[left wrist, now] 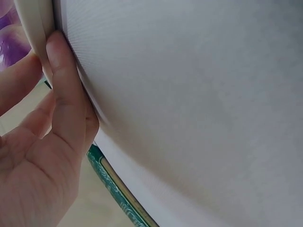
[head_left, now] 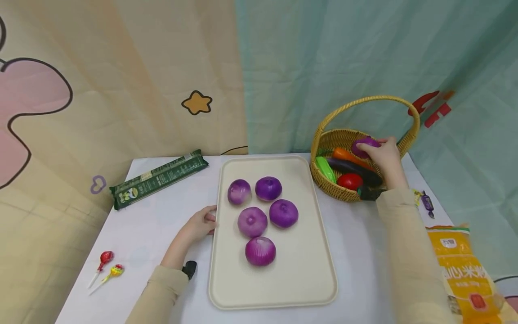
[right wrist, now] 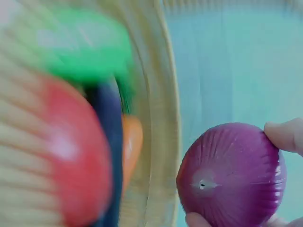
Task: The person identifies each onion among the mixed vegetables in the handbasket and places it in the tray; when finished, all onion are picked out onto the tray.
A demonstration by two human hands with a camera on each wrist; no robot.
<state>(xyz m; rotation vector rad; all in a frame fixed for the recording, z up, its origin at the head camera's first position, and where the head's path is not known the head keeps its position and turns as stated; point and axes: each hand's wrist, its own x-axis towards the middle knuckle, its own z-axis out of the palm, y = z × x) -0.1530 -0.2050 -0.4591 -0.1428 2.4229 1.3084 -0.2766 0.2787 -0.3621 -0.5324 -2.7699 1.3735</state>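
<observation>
In the head view my right hand (head_left: 387, 157) grips a purple onion (head_left: 361, 147) over the back right of a wicker basket (head_left: 333, 190). The right wrist view shows this onion (right wrist: 227, 175) held between thumb and fingers, beside the basket rim. Inside the basket lie a dark eggplant (head_left: 350, 168), a red tomato (head_left: 350, 181), an orange carrot (head_left: 344, 155) and a light green vegetable (head_left: 325, 169). My left hand (head_left: 200, 225) pinches the left edge of a cream tray (head_left: 301, 270), thumb at the rim in the left wrist view. Several purple onions (head_left: 252, 222) sit on the tray.
A long green packet (head_left: 159, 179) lies at the back left, two lollipops (head_left: 106, 257) at the front left. Right of the basket are small wrapped candies (head_left: 427, 202) and a yellow food bag (head_left: 461, 265). The basket's tall handle (head_left: 366, 100) arches over it. Curtains hang behind.
</observation>
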